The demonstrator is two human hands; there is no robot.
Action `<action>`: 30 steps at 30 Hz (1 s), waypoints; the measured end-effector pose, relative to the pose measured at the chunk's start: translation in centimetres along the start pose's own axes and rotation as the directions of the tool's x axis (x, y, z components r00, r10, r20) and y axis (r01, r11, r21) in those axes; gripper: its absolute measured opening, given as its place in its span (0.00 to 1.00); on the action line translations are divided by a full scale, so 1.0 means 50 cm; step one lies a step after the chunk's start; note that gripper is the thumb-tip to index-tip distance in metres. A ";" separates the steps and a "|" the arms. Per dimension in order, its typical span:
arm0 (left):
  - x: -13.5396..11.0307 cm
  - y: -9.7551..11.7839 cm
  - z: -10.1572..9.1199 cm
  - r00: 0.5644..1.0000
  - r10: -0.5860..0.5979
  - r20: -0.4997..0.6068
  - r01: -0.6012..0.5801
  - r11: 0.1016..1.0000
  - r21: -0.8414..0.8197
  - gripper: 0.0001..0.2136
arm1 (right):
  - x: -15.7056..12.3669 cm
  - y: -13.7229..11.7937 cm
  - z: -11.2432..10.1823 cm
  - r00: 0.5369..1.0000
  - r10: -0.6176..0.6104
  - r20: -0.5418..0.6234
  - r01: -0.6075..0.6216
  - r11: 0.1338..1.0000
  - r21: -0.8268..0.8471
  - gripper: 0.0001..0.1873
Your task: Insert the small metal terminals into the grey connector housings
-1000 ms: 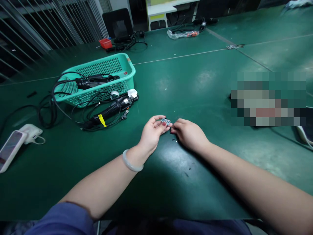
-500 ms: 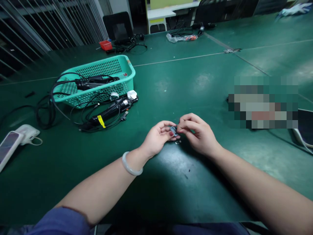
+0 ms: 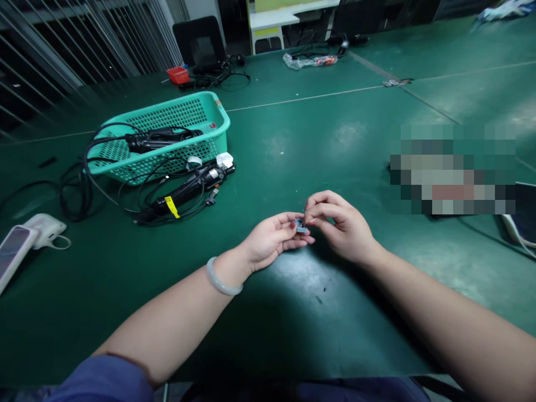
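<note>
the right hand (image 3: 341, 229) has come up off the bench (image 3: 293, 145) and now pinches the small part (image 3: 300, 225), perhaps a tiny circuit board, which the left hand (image 3: 272, 240) grips at its fingertips, between both hands.

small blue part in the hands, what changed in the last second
The right hand lifted off the green table and took a pinch on the small blue part, which the left hand already held; both hands drew slightly nearer the person. The teal basket, black corded tool and phone stayed put.
</note>
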State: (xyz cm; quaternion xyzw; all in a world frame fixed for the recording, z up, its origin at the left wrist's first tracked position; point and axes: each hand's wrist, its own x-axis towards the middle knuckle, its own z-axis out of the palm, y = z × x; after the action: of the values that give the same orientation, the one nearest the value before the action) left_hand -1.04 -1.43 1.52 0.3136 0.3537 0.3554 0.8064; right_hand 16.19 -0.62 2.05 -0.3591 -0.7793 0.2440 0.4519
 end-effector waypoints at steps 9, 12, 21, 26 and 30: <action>-0.004 0.001 0.000 1.000 -0.020 0.023 0.020 1.000 0.004 0.10 | 0.003 -0.001 -0.005 0.997 0.072 0.043 -0.073 0.997 0.028 0.06; -0.003 -0.002 0.000 0.999 -0.023 0.027 0.023 1.000 0.009 0.12 | 0.004 0.002 -0.007 0.993 0.114 0.025 -0.116 0.990 0.081 0.04; 0.011 0.018 -0.009 0.922 0.208 -0.326 -0.279 0.942 -0.187 0.05 | 0.003 0.025 -0.019 0.881 0.383 0.277 -0.348 0.922 -0.167 0.07; 0.013 0.015 -0.011 0.880 0.292 -0.376 -0.329 0.944 -0.037 0.09 | -0.004 0.013 -0.008 0.858 0.327 0.396 -0.211 0.928 -0.309 0.07; 0.015 0.006 -0.008 0.881 0.302 -0.365 -0.300 0.952 0.062 0.10 | -0.011 0.006 0.009 0.881 0.298 0.368 -0.192 0.936 -0.296 0.06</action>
State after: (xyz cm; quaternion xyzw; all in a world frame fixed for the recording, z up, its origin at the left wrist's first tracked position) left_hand -1.09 -0.57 1.27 0.2934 0.4469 0.5282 0.6597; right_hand 16.08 -0.87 1.35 -0.4508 -0.8285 0.2685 0.1957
